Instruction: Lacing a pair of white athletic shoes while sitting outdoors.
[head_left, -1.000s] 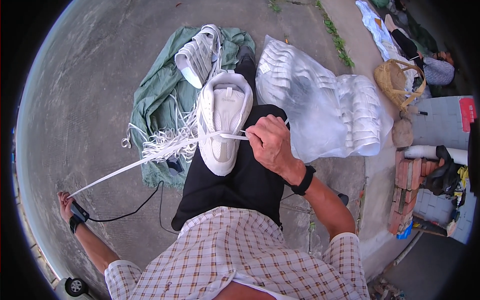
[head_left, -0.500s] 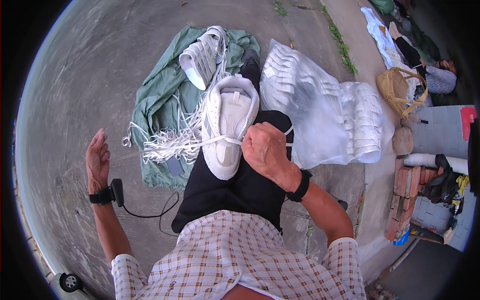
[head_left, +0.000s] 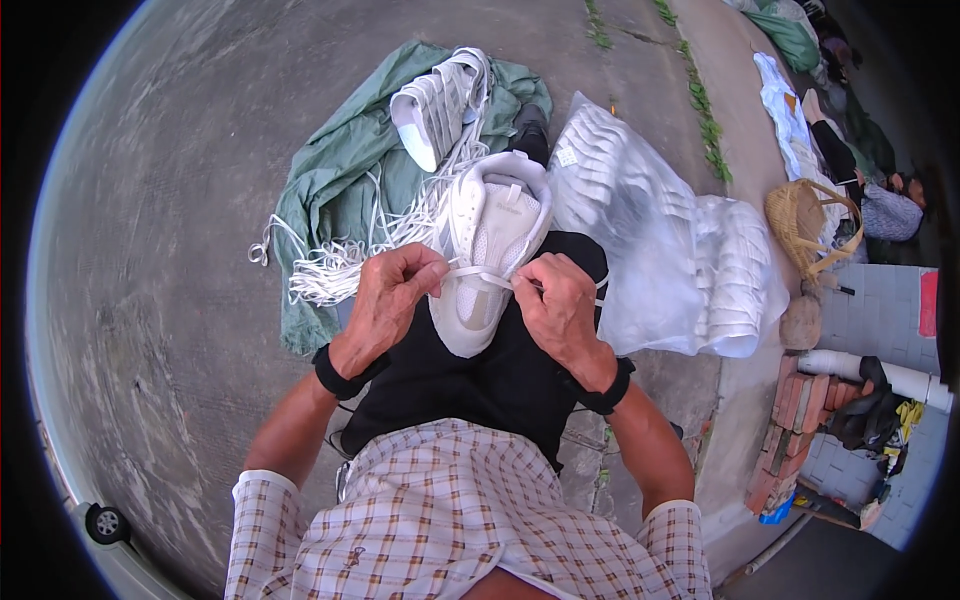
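Observation:
A white sneaker (head_left: 505, 220) rests on my black-trousered lap, toe toward me. One white shoelace (head_left: 483, 273) runs across its front, just below the tongue. At the sneaker's left side my left hand (head_left: 388, 300) pinches the lace between thumb and fingers. On the opposite side my right hand (head_left: 560, 308) is closed on the lace, knuckles up, its fingertips partly hidden. Left of the shoe lies a heap of loose white laces (head_left: 328, 272) on a green cloth sack (head_left: 330, 190). A row of nested white shoe uppers (head_left: 440, 105) sits on the sack's far part.
At right lies a clear plastic bag (head_left: 640, 240) packed with white shoe uppers. Beyond it are a wicker basket (head_left: 797, 225), a stack of red bricks (head_left: 790, 430) and another person (head_left: 890, 212). A car wheel (head_left: 106, 524) shows at lower left.
My left hand has come in from the far left to the sneaker's side and now pinches the lace. My right hand stays closed on the lace at the other side.

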